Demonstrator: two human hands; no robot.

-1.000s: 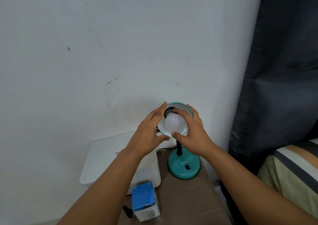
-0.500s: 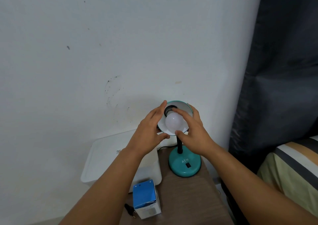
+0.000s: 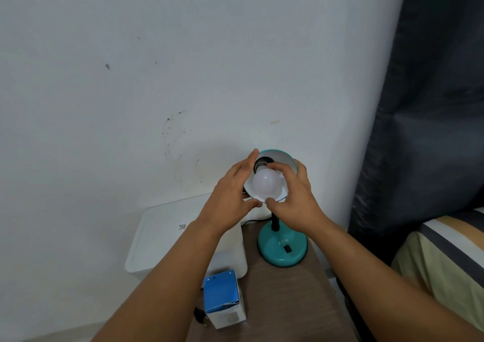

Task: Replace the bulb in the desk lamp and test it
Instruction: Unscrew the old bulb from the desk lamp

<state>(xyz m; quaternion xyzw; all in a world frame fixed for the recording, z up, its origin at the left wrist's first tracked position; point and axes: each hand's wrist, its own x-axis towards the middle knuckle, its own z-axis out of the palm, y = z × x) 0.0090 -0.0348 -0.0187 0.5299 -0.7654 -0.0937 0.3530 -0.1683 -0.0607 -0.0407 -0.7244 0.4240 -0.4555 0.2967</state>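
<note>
A teal desk lamp stands on its round base point(image 3: 282, 247) on the small wooden table, with its shade point(image 3: 288, 156) tilted up towards me. A white bulb point(image 3: 265, 184) sits in the black socket inside the shade. My right hand point(image 3: 296, 197) holds the bulb, index finger over its top and thumb under it. My left hand point(image 3: 230, 197) holds the left side of the shade, fingers up along the rim and thumb below. A black rocker switch point(image 3: 287, 248) is on the base.
A blue and white bulb box point(image 3: 222, 297) stands near the table's point(image 3: 285, 305) front, with a black plug point(image 3: 200, 318) beside it. A white lidded bin point(image 3: 167, 239) is to the left, against the wall. A striped bed point(image 3: 450, 258) and a dark curtain point(image 3: 432, 106) are on the right.
My right hand's fingers have shifted slightly round the bulb. My left hand has stayed on the shade.
</note>
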